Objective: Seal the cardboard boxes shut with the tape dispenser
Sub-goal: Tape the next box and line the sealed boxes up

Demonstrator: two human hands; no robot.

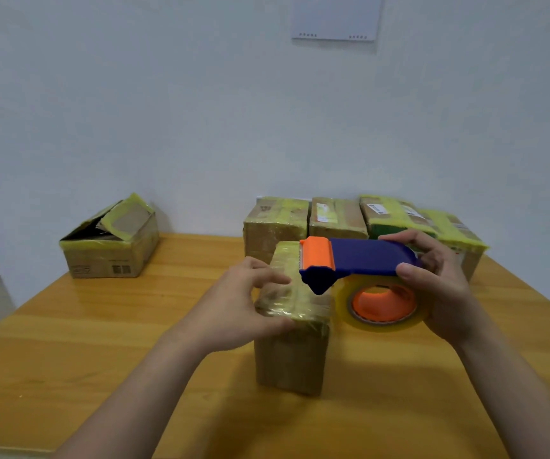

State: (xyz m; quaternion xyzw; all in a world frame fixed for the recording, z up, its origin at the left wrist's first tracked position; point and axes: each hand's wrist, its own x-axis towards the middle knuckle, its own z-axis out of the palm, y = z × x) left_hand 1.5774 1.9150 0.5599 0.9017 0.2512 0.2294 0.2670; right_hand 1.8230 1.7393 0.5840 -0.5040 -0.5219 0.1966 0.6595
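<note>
A small tape-wrapped cardboard box [292, 346] stands upright in the middle of the wooden table [101, 342]. My left hand [244, 303] grips its upper left side, thumb at the front and fingers across the top. My right hand [439, 289] holds a blue and orange tape dispenser [360, 260] by its rear end, just right of the box's top. Its orange cutter end points left over the box. The clear tape roll [383, 304] on an orange core hangs below the dispenser.
Several taped boxes [336, 220] stand in a row at the back of the table against the white wall. Another box [111, 246] with raised flaps sits at the back left. A white sheet [335, 16] hangs on the wall.
</note>
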